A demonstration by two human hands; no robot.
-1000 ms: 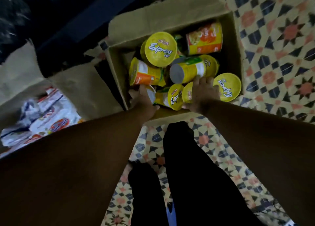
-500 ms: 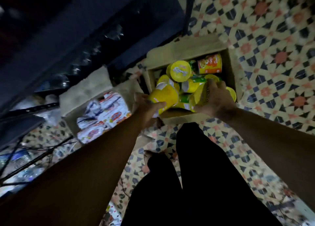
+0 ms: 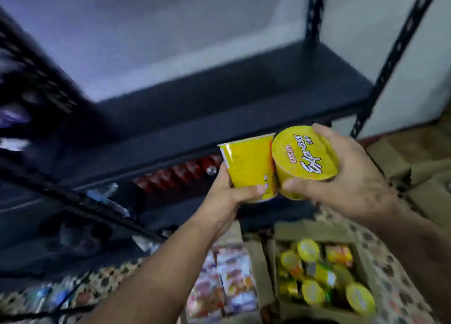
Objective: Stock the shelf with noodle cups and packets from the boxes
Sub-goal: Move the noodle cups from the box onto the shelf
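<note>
L hand (image 3: 228,196) grips yellow noodle cup (image 3: 249,166) near its base, fingers curled round it, cup upright-ish. R hand (image 3: 351,182) grips 2nd cup (image 3: 306,160), lid tilted to cam, thumb under, fingers over rim. Cups touch, held in front of dark shelf (image 3: 219,99). Below: box w/ cups (image 3: 322,282), box w/ packets (image 3: 227,282) beside it.

Two yellow noodle cups (image 3: 249,167) (image 3: 305,157) touching, before dark shelf (image 3: 219,99).
</note>
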